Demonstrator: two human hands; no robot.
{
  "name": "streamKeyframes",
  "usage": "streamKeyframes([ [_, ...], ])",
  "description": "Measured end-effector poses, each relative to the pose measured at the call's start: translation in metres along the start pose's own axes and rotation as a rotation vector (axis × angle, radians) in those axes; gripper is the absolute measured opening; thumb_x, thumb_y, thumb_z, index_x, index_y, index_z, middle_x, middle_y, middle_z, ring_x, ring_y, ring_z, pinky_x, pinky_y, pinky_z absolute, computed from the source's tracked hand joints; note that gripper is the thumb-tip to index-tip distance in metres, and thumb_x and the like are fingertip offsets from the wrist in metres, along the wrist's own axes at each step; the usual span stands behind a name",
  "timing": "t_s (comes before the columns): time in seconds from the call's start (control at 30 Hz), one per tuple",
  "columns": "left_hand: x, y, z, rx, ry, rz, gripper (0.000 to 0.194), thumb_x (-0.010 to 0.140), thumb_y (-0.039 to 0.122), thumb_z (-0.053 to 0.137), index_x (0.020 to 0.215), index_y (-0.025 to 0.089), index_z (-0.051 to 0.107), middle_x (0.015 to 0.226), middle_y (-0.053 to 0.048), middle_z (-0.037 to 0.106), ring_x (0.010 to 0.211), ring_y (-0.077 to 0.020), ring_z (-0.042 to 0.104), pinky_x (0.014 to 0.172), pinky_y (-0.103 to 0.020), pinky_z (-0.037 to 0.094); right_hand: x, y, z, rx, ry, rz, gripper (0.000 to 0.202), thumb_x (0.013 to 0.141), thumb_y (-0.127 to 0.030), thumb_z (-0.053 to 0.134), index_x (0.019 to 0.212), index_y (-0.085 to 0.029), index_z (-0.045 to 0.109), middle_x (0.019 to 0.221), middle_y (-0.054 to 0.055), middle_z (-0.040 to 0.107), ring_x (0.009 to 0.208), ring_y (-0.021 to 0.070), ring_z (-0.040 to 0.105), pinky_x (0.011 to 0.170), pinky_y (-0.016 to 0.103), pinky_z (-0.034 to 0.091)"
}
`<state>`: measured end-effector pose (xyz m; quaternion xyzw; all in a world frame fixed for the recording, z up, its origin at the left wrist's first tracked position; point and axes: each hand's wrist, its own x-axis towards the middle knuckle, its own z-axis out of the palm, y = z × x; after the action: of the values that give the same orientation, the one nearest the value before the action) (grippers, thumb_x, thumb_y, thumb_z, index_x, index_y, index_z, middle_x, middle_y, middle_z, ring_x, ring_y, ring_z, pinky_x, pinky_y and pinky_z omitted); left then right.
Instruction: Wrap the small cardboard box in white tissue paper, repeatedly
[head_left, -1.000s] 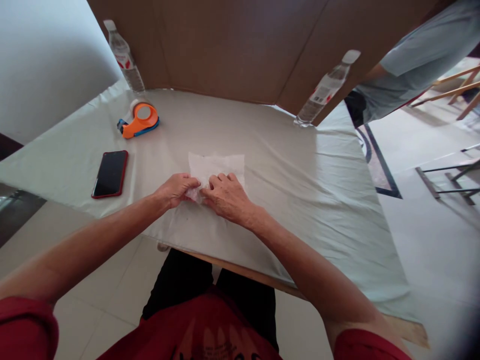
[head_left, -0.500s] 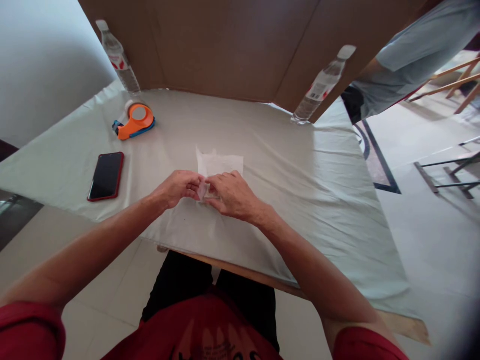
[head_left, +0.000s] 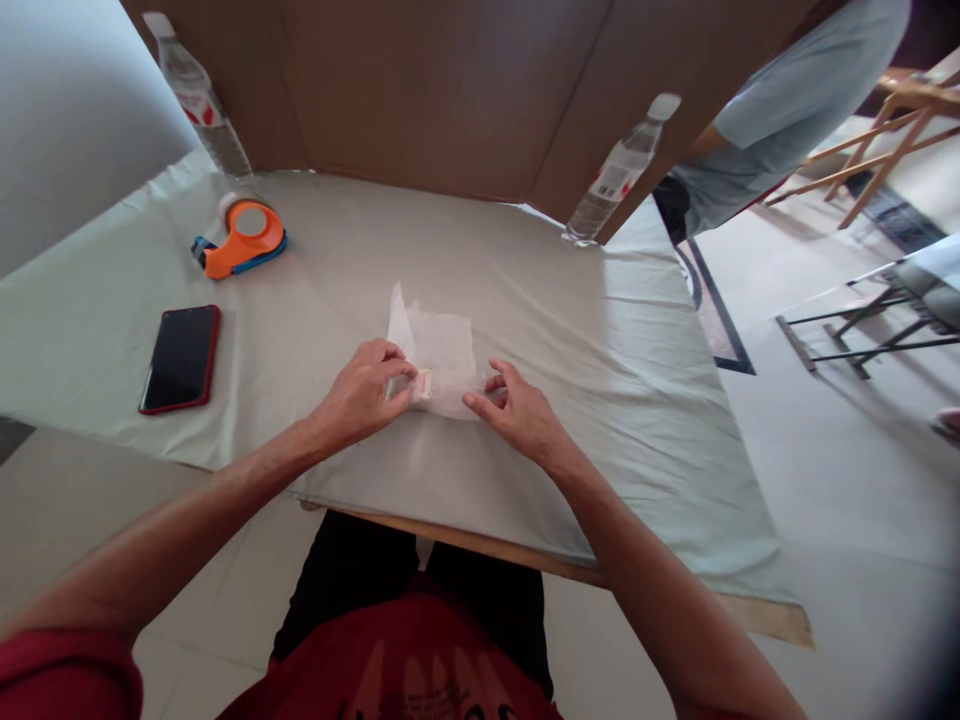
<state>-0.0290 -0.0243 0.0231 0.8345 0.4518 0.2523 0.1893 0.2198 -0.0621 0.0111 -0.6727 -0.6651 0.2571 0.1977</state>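
A thin whitish translucent sheet [head_left: 448, 345] lies on the cloth-covered table, with one corner standing up at its back left. On its near left part rests a small pale block with reddish marks [head_left: 424, 384]. My left hand [head_left: 366, 390] has thumb and fingertips closed on the left end of that block. At the sheet's near right edge is my right hand [head_left: 517, 405], its thumb and fingers apart, the fingertips close to the sheet with nothing gripped between them.
A black phone with a red edge [head_left: 180, 358] and an orange tape dispenser [head_left: 246, 238] lie at the left. Two water bottles [head_left: 202, 105] [head_left: 619, 175] stand before a brown cardboard panel [head_left: 435, 90]. A person's grey-blue sleeve [head_left: 795, 100] shows behind it at the right.
My right hand has moved right, away from my left hand, and its fingers have spread. The small block and more of the sheet now show between the hands. The view has shifted slightly.
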Motion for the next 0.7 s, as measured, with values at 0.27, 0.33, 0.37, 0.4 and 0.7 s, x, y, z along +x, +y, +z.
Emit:
streamKeyframes([
  [0.27, -0.002, -0.006, 0.002, -0.020, -0.012, 0.078, 0.014, 0.086, 0.020, 0.060, 0.095, 0.019, 0.071, 0.109, -0.010, 0.071, 0.107, -0.0243, 0.063, 0.097, -0.040, 0.050, 0.013, -0.020, 0.010, 0.166, -0.047, 0.082, 0.088, 0.083, -0.054, 0.068, 0.152, -0.011, 0.038, 0.113, 0.016, 0.071, 0.099, 0.0298, 0.069, 0.087, 0.043, 0.053],
  [0.33, -0.001, -0.006, 0.002, -0.017, -0.023, 0.095, 0.014, 0.085, 0.018, 0.060, 0.094, 0.020, 0.070, 0.106, -0.009, 0.072, 0.105, -0.0235, 0.063, 0.097, -0.039, 0.050, 0.016, -0.021, 0.015, 0.228, -0.023, 0.090, 0.092, 0.081, -0.053, 0.069, 0.154, -0.009, 0.034, 0.116, 0.017, 0.070, 0.102, 0.0299, 0.068, 0.088, 0.043, 0.052],
  [0.37, 0.000, -0.006, 0.002, -0.008, -0.030, 0.107, 0.015, 0.084, 0.016, 0.059, 0.094, 0.020, 0.070, 0.105, -0.008, 0.072, 0.103, -0.0232, 0.064, 0.096, -0.038, 0.050, 0.018, -0.022, 0.018, 0.258, -0.008, 0.085, 0.093, 0.080, -0.052, 0.069, 0.154, -0.008, 0.033, 0.113, 0.016, 0.070, 0.099, 0.0291, 0.067, 0.086, 0.042, 0.053],
  [0.4, 0.001, -0.006, 0.002, 0.004, -0.040, 0.123, 0.015, 0.083, 0.016, 0.059, 0.093, 0.019, 0.070, 0.103, -0.008, 0.073, 0.101, -0.0229, 0.064, 0.096, -0.038, 0.049, 0.019, -0.022, 0.022, 0.286, 0.006, 0.075, 0.093, 0.080, -0.049, 0.068, 0.155, -0.008, 0.032, 0.109, 0.015, 0.071, 0.096, 0.0279, 0.067, 0.084, 0.042, 0.053],
  [0.7, 0.006, -0.002, -0.003, 0.153, -0.129, 0.144, 0.020, 0.085, 0.017, 0.058, 0.098, 0.018, 0.073, 0.105, -0.009, 0.074, 0.095, -0.0252, 0.060, 0.089, -0.039, 0.047, 0.023, -0.032, 0.034, 0.206, 0.131, -0.015, 0.080, 0.077, -0.027, 0.057, 0.152, -0.007, 0.036, 0.067, -0.003, 0.058, 0.065, 0.0202, 0.055, 0.071, 0.036, 0.047],
])
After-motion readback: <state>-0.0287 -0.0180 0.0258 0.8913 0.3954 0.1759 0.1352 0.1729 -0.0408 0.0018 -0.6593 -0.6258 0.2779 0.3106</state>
